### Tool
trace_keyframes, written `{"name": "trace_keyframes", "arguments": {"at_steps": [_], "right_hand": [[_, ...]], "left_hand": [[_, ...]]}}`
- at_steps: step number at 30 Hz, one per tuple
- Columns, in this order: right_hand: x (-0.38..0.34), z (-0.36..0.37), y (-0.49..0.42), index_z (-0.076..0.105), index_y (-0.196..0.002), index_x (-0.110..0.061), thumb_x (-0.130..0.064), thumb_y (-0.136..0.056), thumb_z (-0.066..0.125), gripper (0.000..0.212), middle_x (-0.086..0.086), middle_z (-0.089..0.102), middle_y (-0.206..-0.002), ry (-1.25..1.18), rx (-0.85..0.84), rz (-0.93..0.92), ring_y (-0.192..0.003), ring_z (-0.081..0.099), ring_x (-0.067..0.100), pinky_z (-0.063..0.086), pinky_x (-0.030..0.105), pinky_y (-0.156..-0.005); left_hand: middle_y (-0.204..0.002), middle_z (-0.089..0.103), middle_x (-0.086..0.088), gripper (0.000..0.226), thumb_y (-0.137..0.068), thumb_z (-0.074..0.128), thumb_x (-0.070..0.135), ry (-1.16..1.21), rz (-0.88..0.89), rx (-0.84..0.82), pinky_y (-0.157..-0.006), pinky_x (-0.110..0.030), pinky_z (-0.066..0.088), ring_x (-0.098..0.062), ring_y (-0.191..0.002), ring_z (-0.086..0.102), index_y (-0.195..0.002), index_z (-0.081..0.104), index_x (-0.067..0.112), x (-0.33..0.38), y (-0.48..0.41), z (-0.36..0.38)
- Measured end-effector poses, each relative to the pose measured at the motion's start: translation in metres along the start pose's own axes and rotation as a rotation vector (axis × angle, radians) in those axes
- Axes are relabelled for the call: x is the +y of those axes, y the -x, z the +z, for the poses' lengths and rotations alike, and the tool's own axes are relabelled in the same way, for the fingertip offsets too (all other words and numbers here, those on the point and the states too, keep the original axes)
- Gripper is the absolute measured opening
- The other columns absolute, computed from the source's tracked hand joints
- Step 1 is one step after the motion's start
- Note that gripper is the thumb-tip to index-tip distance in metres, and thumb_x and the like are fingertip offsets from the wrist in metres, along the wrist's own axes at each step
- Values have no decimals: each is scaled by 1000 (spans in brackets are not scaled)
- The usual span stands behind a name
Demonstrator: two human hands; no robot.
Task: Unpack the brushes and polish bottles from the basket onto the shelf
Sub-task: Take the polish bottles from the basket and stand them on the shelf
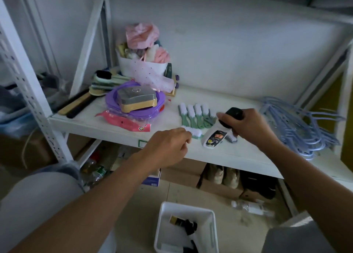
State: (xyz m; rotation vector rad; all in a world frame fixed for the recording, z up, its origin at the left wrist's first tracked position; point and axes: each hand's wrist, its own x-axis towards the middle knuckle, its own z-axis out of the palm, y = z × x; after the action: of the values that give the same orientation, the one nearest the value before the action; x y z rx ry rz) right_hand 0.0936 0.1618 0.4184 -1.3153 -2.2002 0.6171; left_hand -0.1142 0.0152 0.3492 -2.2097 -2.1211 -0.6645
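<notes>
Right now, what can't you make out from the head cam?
All head view.
- Basket: near end cut off by the bottom edge; contents dark and blurred, count unclear.
- Left hand: its back hides the fingertips, so a grip on the brush cannot be told.
- Second brush: mostly hidden by the polish bottle and the right hand gripping it.
- Bottle label: too small to read.

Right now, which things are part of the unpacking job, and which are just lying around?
Job: polish bottle in the right hand; green brushes in a row on the shelf; one brush by the left hand; white basket on the floor, dark bottles still inside.
Lying about: purple hangers; purple tub; pink packet; bag of cloths.
</notes>
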Motion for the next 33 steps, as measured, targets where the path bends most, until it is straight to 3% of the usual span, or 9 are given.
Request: {"name": "trace_keyframes", "arguments": {"at_steps": [4,9,12,14,17,21,24,28,33], "right_hand": [[-18,-2,-54,71,-76,-5,-79,-71,63,75,7,69,-57,-251,49,47,-42,53,14,45,26,-47],[-29,28,-126,71,-90,-6,-73,-73,67,69,8,70,-62,-356,68,82,-47,59,14,47,23,-46],[-30,53,-160,71,-88,-9,-68,-73,71,60,9,68,-62,-318,43,47,-48,61,15,50,22,-46],[-31,72,-181,71,-87,-10,-65,-73,71,56,11,68,-62,-261,27,23,-50,62,18,56,27,-53],[-34,93,-211,70,-85,-8,-64,-78,68,56,13,69,-63,-158,17,25,-55,65,23,62,37,-66],[-44,108,-237,64,-65,-10,-73,-80,56,66,2,65,-51,51,52,43,-48,60,17,47,31,-59],[-48,116,-249,67,-72,-8,-76,-81,51,71,7,70,-60,114,44,64,-58,66,18,52,32,-66],[-51,121,-252,68,-85,-7,-75,-82,49,71,7,72,-69,154,29,47,-61,69,21,57,38,-78],[-54,107,-230,59,-106,-16,-78,-77,52,69,1,73,-68,84,20,25,-55,70,15,51,30,-59]], "left_hand": [[-115,61,10,23,-95,55,25,-4,14,76,-64,-27,45,-7,-68,49,-117,60,24,-11,-10,-4],[-118,57,7,27,-94,55,24,-52,0,119,-61,-30,47,-7,-71,46,-121,57,22,-29,-27,-19],[-119,57,5,31,-94,55,25,-59,-17,122,-61,-35,49,-13,-79,57,-124,56,20,-39,-32,-24],[-118,58,3,32,-94,54,26,-61,-30,121,-63,-36,49,-18,-90,63,-126,55,20,-47,-34,-25],[-112,56,2,32,-96,52,26,-103,-62,93,-63,-34,45,-20,-91,63,-127,51,20,-60,-39,-23],[-93,40,5,24,-97,49,23,-134,-77,24,-58,-31,29,-20,-76,48,-121,47,18,-70,-47,-21],[-89,36,5,22,-98,48,24,-141,-98,4,-54,-31,22,-17,-72,40,-119,47,17,-75,-55,-22],[-88,36,3,22,-99,48,26,-141,-85,-43,-63,-35,32,-19,-74,41,-119,48,16,-70,-59,-18],[-89,38,3,23,-99,47,24,-152,-81,-87,-61,-34,33,-19,-72,45,-120,48,16,-67,-56,-20]]}}
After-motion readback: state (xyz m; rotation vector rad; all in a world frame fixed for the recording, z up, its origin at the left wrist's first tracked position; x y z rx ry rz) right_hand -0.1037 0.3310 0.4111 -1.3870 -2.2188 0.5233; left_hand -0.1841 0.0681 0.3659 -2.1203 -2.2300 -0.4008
